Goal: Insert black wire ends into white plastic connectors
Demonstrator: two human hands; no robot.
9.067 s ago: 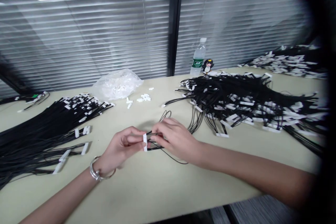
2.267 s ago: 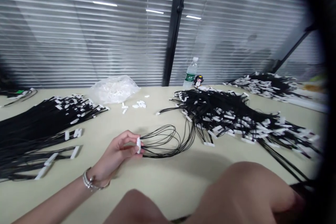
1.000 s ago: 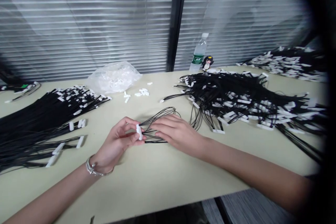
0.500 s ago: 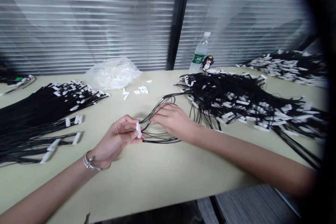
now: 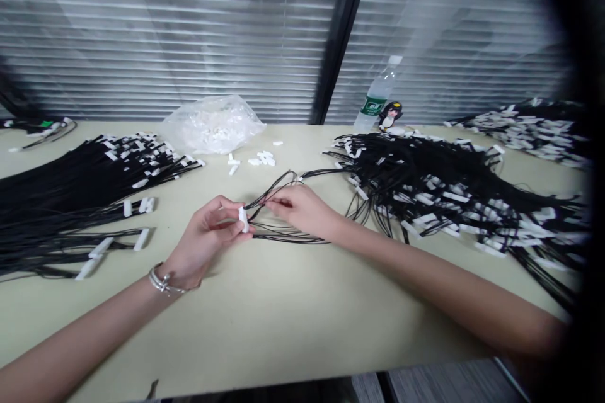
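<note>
We have the connector [image 5: 243, 219] clamped in our left hand's [image 5: 201, 236] fingers, between left heap [image 5: 57, 192] and right heap [image 5: 425, 179]! Just right of it, our right hand [image 5: 302, 209] reaches into the wires [image 5: 293, 240], finger grip unclear; before it, surface [image 5: 265, 308] stretches wide to the near edge.

Legible text: none from where I stand. The clear bottle [image 5: 382, 84] carries one marking, a green label [image 5: 373, 106] wrapped around its lower half. This label shows a larger block of white characters with a smaller white line beneath it; both are too blurred to read. Well to the left of the bottle, a small green patch [image 5: 46, 124] sits at a black bundle [image 5: 21, 123]; any print there is too small to make out.
</note>
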